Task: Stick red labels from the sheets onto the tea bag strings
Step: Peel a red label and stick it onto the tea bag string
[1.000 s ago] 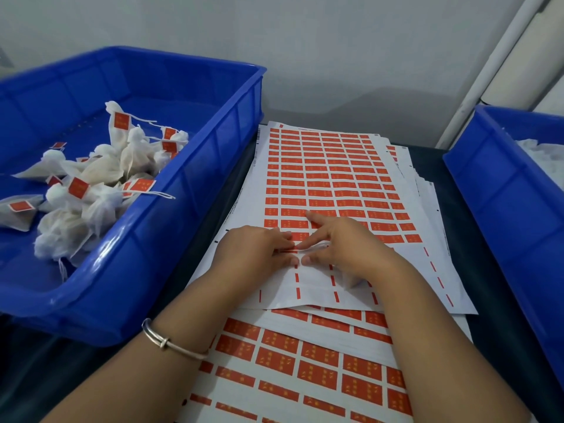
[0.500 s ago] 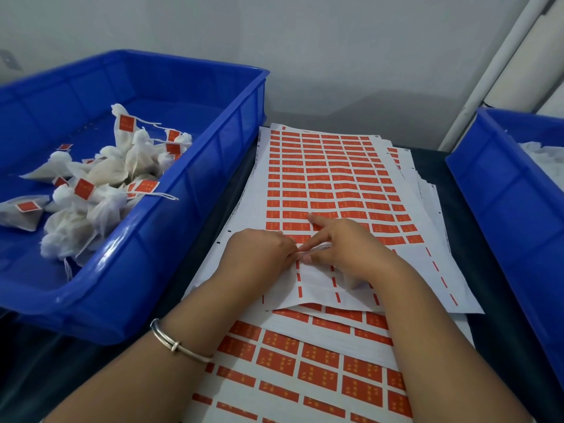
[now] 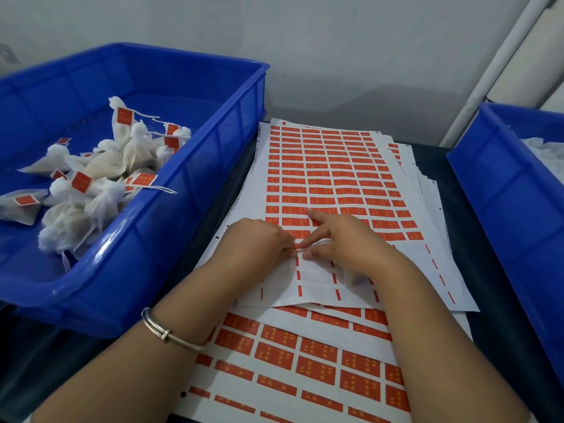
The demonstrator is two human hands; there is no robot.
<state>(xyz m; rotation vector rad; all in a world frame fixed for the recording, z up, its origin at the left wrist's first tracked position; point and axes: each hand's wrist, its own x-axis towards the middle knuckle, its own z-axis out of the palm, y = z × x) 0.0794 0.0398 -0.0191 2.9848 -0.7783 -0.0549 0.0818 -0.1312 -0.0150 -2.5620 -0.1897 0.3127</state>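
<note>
A plain pale grey wall [image 3: 335, 50] runs across the far side, evenly lit, with a soft darker patch low down near the table's far edge. At far right a white pipe [image 3: 500, 65] slants up against it. The table top [image 3: 476, 209] is dark, almost black.

On my screen I see two bare forearms without any sleeves. The left wrist wears a thin silver metal bangle [image 3: 171, 334] with a small knot-like clasp. The right wrist carries nothing.
</note>
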